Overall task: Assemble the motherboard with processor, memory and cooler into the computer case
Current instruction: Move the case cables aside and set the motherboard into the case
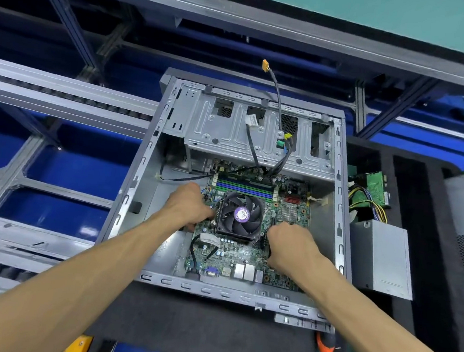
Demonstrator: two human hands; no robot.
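On black foam matting, the computer case (pixel 128 195) holds the motherboard (pixel 246 251); left hand (pixel 187 207) and right hand (pixel 289 244), fingers curled gripping, flank its cooler (pixel 241 214).

**Hardly any words I can read**

I see a round purple sticker (pixel 242 213) in the middle of the cooler fan (pixel 240 215); it has tiny print, too blurry for me to read; a white tag (pixel 210 238) on a black cable has small print too, also too small to read.
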